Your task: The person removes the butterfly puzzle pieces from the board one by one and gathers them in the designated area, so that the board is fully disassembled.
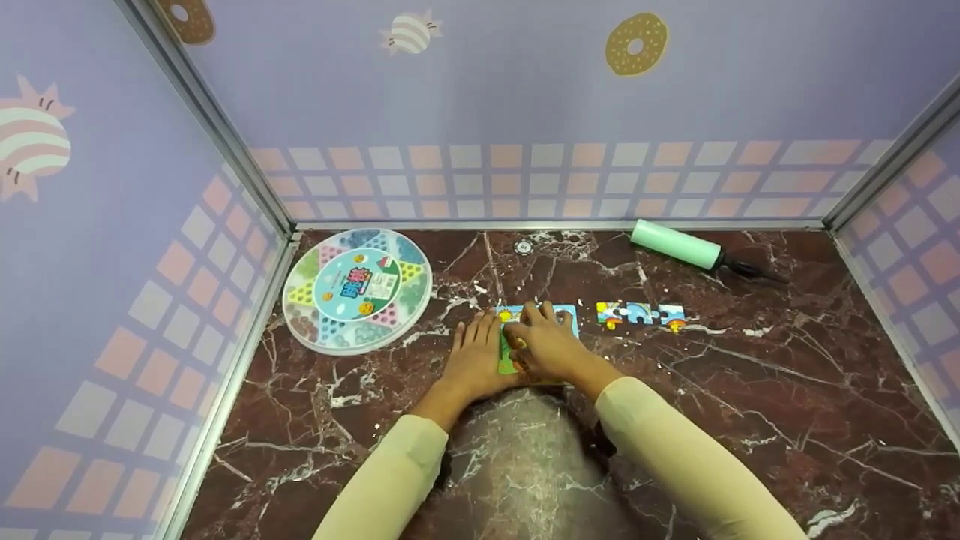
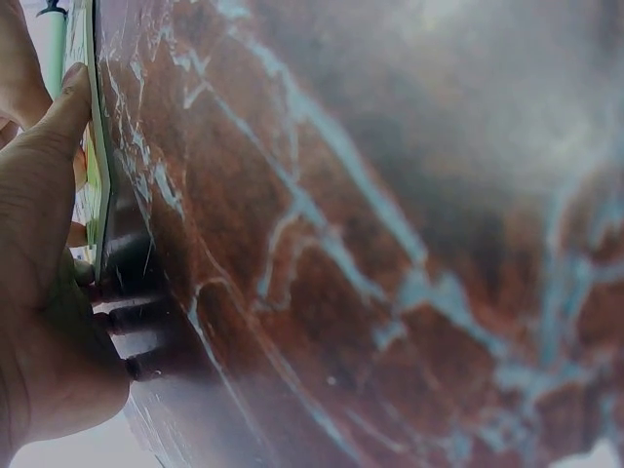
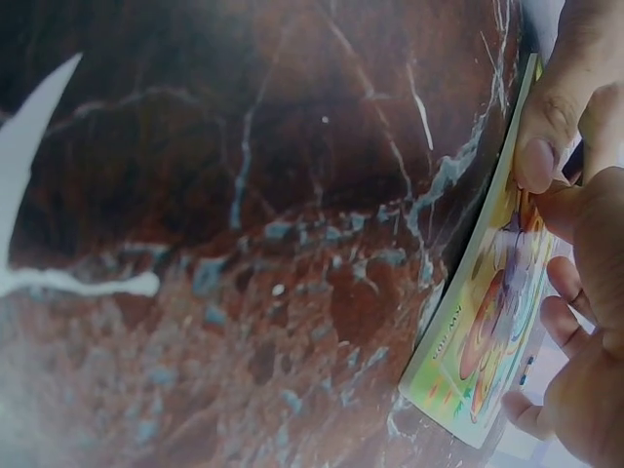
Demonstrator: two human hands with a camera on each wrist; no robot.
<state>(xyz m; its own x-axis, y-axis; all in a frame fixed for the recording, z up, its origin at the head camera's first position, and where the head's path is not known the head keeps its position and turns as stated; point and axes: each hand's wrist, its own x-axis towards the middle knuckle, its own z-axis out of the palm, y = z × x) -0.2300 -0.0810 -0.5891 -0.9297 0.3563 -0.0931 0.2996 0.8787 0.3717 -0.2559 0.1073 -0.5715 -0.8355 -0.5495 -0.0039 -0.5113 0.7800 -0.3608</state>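
Both hands are laid on a small colourful puzzle that lies flat on the dark red marble table. The left hand is set against the puzzle's left edge with its fingers straight and pointing away from the body; in the left wrist view the thumb is seen lying along the thin edge of the puzzle, and nothing is clasped. The right hand is placed on top of the puzzle, overlapping the left hand's fingertips. In the right wrist view its fingers are bent down onto the printed face of the puzzle, and the fingertips appear to be pressing a piece into place rather than lifting it, though the blur of that view leaves this uncertain.

Just to the right of the hands, apart from them, a short row of joined puzzle pieces is laid on the marble. Farther beyond and to the right, near the back wall, a pale green hand pump with a black hose is seen lying on its side. To the left of the hands, well apart from them, a round game board under a clear lid is set against the left wall. A small round object is seen beyond the hands by the back wall.
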